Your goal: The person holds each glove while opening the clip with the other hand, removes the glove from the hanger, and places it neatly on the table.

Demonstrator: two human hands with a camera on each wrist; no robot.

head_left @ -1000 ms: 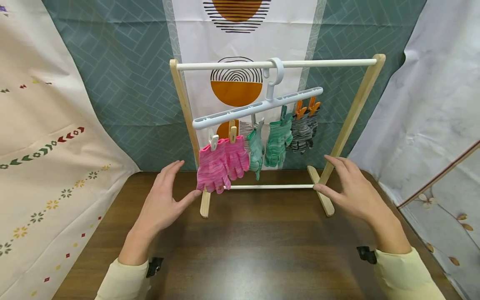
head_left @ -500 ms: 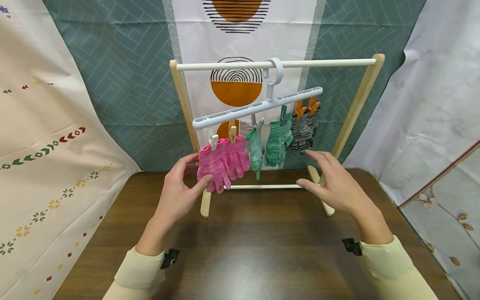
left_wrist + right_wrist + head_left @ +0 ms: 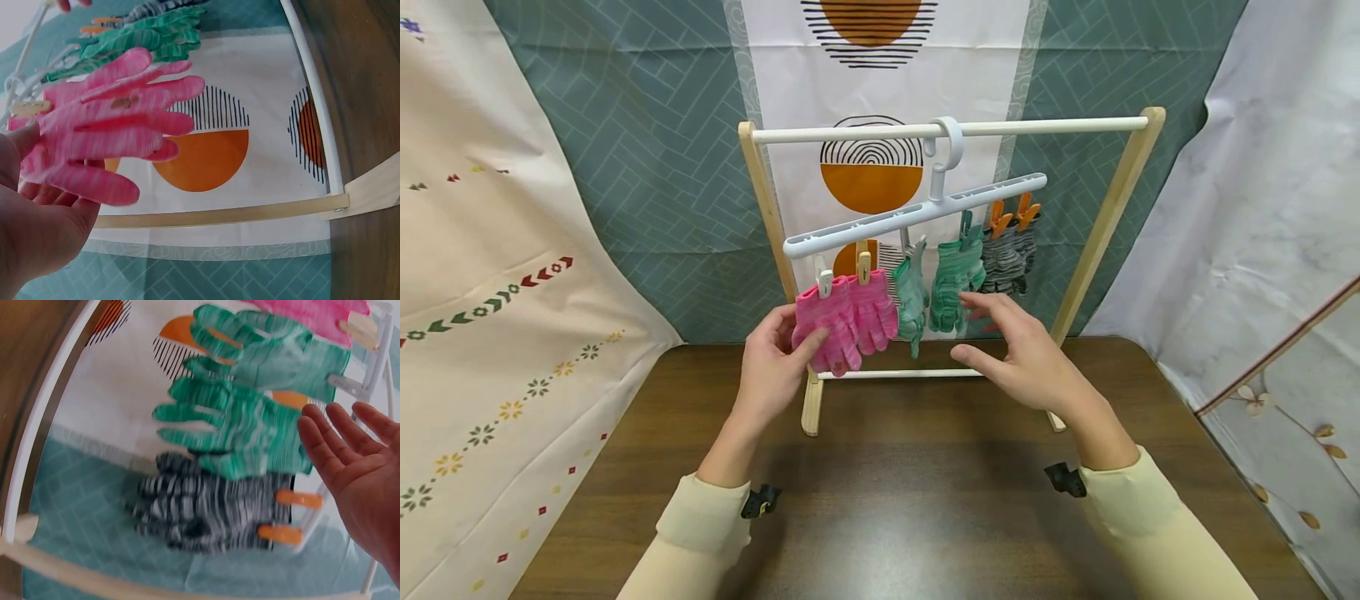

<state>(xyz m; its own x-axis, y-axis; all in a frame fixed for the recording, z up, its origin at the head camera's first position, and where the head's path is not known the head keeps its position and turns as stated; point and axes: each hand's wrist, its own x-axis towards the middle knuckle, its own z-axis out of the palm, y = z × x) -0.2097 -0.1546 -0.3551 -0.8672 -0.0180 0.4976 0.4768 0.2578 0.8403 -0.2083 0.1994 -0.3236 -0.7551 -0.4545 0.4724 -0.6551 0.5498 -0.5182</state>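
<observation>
In the head view my left hand [image 3: 773, 362] holds the pink glove [image 3: 826, 325] at its outer side, thumb in front and fingers behind. The left wrist view shows the thumb near the cuff, with the fingers partly hidden behind the glove. A white clothespin [image 3: 825, 283] and a beige clothespin [image 3: 864, 268] clip the pink pair to a pale blue hanger [image 3: 917, 217]. My right hand [image 3: 1030, 358] is open and holds nothing, its fingers near the green gloves [image 3: 262, 431]. Beyond it hang black-and-grey gloves [image 3: 212, 509] on orange clothespins [image 3: 299, 499].
The hanger hooks over the white top bar [image 3: 1060, 126] of a rack with wooden side posts [image 3: 765, 196]. The rack stands on a dark brown table [image 3: 880, 475]. Patterned cloths [image 3: 640, 167] hang behind and at both sides.
My left hand has moved right, from beside the pink glove to holding its side. My right hand has moved left, from near the rack's right post to in front of the green gloves.
</observation>
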